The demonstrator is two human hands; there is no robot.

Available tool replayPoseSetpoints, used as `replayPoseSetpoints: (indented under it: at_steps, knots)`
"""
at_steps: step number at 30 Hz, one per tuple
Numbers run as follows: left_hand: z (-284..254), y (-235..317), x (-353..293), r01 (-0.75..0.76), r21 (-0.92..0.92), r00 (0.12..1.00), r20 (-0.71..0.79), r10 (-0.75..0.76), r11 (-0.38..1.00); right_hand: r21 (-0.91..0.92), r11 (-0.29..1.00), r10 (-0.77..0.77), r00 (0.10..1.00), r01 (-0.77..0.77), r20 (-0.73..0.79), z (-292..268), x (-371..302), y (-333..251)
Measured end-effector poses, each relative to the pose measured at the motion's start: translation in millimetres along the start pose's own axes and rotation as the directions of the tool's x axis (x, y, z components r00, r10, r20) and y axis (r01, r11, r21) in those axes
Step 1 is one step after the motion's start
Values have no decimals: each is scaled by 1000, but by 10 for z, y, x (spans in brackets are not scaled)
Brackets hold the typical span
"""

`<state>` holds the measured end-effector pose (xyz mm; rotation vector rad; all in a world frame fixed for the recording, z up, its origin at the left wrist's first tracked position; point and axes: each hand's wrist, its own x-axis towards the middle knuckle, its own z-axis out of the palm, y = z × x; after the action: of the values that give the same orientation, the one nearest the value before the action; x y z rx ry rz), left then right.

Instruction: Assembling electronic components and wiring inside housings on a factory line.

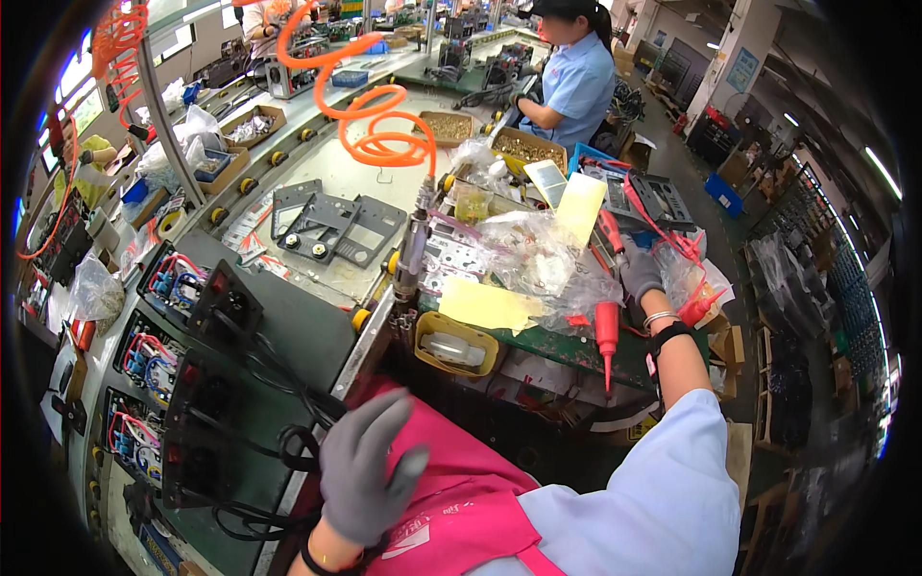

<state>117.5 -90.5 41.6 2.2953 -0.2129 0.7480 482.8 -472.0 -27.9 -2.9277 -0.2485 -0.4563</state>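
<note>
My left hand (370, 470), in a grey glove, is raised in front of my pink apron (461, 490) with its fingers apart and nothing in it. My right hand (640, 273), gloved too, reaches out over the cluttered bench on the right. Its fingertips lie against the lower end of a red-handled tool (610, 230); whether they close round it is hidden. Just below that hand, a red tapered tool (606, 331) points down at the bench edge. Clear plastic bags (547, 254) and yellow paper sheets (581, 211) lie to its left.
Several units with coloured wires (154, 360) stand on the line at left, black cables (288, 384) trailing off them. A coiled orange air hose (384, 125) holds a hanging driver (413, 250). Grey metal plates (336, 226) lie ahead. A co-worker (571, 77) stands beyond the parts boxes (528, 149).
</note>
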Motion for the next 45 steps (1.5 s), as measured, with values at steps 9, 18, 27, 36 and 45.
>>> replayPoseSetpoints:
  at_steps: [9, 18, 27, 36, 45]
  knots:
    - [2018, -416, 1302, -150, 81, 927, 357, 112, 985, 192, 832, -470, 845, 521, -256, -137, 110, -543]
    - [2707, -812, 1490, -390, 392, 749, 661, 39, 833, -67, 968, -210, 927, 241, 311, 383, 461, -1060]
    - [2014, -1115, 1098, -198, 310, 795, 606, -33, 930, -193, 976, -6, 903, 99, 430, 153, 667, -990]
    - [1818, -1119, 1053, -182, 211, 795, 607, 17, 960, -92, 451, -887, 433, 888, -161, 25, -163, -1480]
    - [1593, -1167, 1180, -80, 200, 787, 614, -61, 977, -105, 983, -91, 898, 150, 430, 445, -54, -1353]
